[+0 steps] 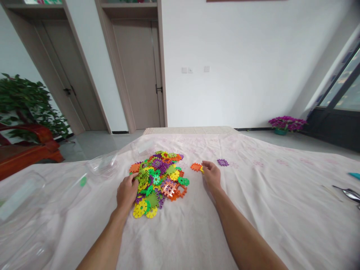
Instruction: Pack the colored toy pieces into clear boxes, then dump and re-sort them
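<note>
A heap of colourful plastic interlocking building pieces (157, 176) lies on the cloth, with toothed squares and notched discs in yellow, green, orange and purple. My left hand (127, 190) rests against the heap's left edge. Its fingers are curled beside yellow-green pieces (143, 178); whether they grip one is hidden. To the right of the heap, my right hand (212, 175) is closed with thumb and fingertips on a small yellow piece (201, 170), mostly covered by the fingers. An orange toothed square (195, 167) lies just left of those fingertips. Beyond that hand is a purple piece (223, 162).
Clear plastic containers (102, 164) stand along the left side of the pale tablecloth (270, 195). Scissors (350, 193) and a blue object (354, 175) lie near the right edge. A red wooden chair (33, 144) stands beyond the table's left side.
</note>
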A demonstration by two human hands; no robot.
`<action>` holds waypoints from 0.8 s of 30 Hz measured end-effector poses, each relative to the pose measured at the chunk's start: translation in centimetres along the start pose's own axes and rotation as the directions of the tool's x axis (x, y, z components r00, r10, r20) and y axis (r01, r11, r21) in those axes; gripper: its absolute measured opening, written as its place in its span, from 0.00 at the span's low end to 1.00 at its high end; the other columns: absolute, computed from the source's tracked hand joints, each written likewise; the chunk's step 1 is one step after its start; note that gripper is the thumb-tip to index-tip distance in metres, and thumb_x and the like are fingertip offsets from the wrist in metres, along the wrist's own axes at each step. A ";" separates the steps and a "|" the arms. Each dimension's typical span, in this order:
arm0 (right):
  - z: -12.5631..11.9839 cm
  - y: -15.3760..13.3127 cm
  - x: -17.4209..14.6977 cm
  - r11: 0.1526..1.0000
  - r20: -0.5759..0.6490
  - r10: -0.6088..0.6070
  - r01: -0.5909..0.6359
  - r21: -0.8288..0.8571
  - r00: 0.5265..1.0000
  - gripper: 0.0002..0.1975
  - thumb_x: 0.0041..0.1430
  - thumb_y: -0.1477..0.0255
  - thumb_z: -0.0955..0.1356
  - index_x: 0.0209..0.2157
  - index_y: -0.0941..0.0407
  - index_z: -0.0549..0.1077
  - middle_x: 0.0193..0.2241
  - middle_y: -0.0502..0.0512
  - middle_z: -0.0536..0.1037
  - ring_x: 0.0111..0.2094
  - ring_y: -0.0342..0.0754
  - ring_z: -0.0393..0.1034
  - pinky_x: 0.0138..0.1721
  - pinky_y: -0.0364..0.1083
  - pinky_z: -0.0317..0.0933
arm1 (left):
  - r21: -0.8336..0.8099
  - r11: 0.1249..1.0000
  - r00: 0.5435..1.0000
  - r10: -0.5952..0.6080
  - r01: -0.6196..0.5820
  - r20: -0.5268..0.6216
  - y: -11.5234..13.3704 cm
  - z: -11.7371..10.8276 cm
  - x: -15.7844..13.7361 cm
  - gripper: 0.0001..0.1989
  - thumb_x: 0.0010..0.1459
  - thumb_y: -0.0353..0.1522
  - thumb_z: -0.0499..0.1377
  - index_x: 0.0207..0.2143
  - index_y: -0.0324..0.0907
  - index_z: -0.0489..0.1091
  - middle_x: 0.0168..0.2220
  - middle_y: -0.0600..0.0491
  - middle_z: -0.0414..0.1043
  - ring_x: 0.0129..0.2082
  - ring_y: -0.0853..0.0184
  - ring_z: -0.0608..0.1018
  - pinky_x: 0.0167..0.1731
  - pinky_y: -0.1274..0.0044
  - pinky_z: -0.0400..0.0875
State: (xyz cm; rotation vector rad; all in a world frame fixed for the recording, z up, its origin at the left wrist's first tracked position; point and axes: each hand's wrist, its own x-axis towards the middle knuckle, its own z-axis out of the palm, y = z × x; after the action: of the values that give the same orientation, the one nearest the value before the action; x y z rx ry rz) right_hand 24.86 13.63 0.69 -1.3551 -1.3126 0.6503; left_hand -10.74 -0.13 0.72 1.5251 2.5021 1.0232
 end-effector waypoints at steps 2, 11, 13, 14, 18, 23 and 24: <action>-0.3 -0.7 -0.5 0.962 0.033 -0.113 0.118 -0.246 0.993 0.17 0.52 0.74 0.63 0.41 0.53 0.79 0.40 0.54 0.82 0.42 0.52 0.73 0.44 0.49 0.64 | 0.000 1.000 1.000 -0.002 0.002 0.001 -0.1 0.0 0.0 0.19 0.63 0.34 0.49 0.54 0.46 0.71 0.52 0.48 0.74 0.51 0.60 0.76 0.50 0.71 0.67; -0.1 -2.9 -2.1 0.598 0.427 -0.282 0.506 -0.621 0.859 0.17 0.56 0.77 0.65 0.43 0.50 0.81 0.45 0.54 0.82 0.55 0.58 0.64 0.54 0.54 0.51 | -0.002 1.000 1.000 0.013 -0.013 -0.007 -0.2 0.2 0.1 0.19 0.62 0.33 0.50 0.53 0.46 0.71 0.52 0.48 0.75 0.51 0.60 0.76 0.51 0.72 0.67; 0.1 -2.5 -2.1 0.573 0.431 -0.316 0.532 -0.623 0.845 0.20 0.57 0.76 0.65 0.51 0.52 0.78 0.54 0.55 0.78 0.62 0.59 0.58 0.60 0.56 0.46 | -0.003 1.000 1.000 0.009 -0.009 -0.005 -0.2 0.1 0.1 0.19 0.63 0.33 0.50 0.54 0.46 0.71 0.52 0.48 0.75 0.51 0.60 0.76 0.51 0.72 0.67; 0.1 -2.3 -2.1 0.569 0.428 -0.329 0.539 -0.621 0.841 0.21 0.58 0.76 0.65 0.53 0.53 0.76 0.56 0.55 0.76 0.64 0.59 0.55 0.62 0.57 0.43 | -0.003 1.000 1.000 0.006 -0.006 -0.003 -0.2 0.1 0.1 0.19 0.63 0.33 0.50 0.54 0.46 0.71 0.52 0.48 0.75 0.51 0.60 0.76 0.51 0.72 0.67; 0.1 -1.9 -2.1 0.615 0.417 -0.343 0.537 -0.578 0.842 0.17 0.60 0.74 0.65 0.49 0.52 0.78 0.53 0.53 0.78 0.63 0.59 0.56 0.63 0.57 0.43 | 0.005 1.000 1.000 -0.005 0.005 0.007 -0.2 0.1 0.1 0.19 0.63 0.33 0.50 0.54 0.47 0.71 0.52 0.49 0.75 0.52 0.60 0.75 0.50 0.72 0.67; 0.5 -2.7 -2.8 0.693 0.475 -0.402 0.599 -0.400 0.782 0.12 0.60 0.73 0.66 0.43 0.52 0.80 0.42 0.54 0.81 0.50 0.53 0.68 0.53 0.49 0.56 | 0.006 1.000 1.000 -0.001 0.001 0.002 -0.2 0.1 0.1 0.19 0.63 0.33 0.50 0.54 0.47 0.71 0.53 0.49 0.74 0.52 0.60 0.75 0.51 0.72 0.67; 0.7 -3.0 -3.1 0.699 0.496 -0.411 0.613 -0.367 0.765 0.11 0.61 0.72 0.66 0.42 0.52 0.80 0.41 0.54 0.81 0.48 0.51 0.69 0.51 0.48 0.57 | 0.004 1.000 1.000 0.001 -0.001 0.002 -0.2 0.1 0.1 0.19 0.63 0.33 0.50 0.54 0.47 0.71 0.53 0.49 0.74 0.52 0.60 0.75 0.52 0.72 0.67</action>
State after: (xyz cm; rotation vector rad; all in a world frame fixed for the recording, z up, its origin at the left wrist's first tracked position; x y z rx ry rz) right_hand 22.51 10.41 2.37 -1.1835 -2.2101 0.1497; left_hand -10.89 -0.04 0.59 1.5273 2.5044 1.0162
